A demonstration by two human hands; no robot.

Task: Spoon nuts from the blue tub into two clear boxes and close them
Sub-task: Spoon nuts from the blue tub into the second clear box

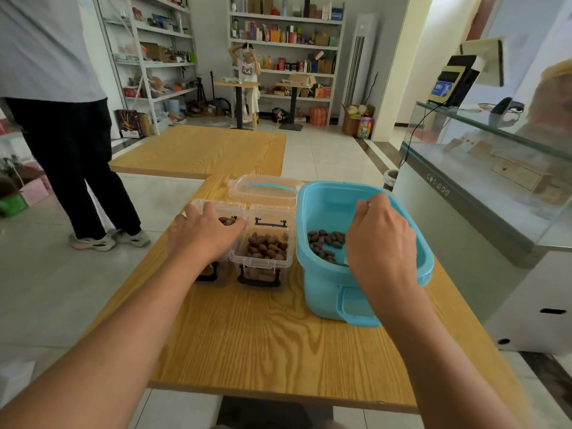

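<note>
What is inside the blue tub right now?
Brown nuts lie in a loose patch on the floor of the blue tub. The right hand reaches in, hiding some nuts and whatever it may be holding.

left hand point(202, 235) on left clear box point(216, 243), right hand point(379, 233) over blue tub point(325, 292)

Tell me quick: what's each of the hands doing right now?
Left hand: open, fingers resting on the left clear box.
Right hand: fingers curled over the blue tub; whether it holds a spoon cannot be told.
</note>
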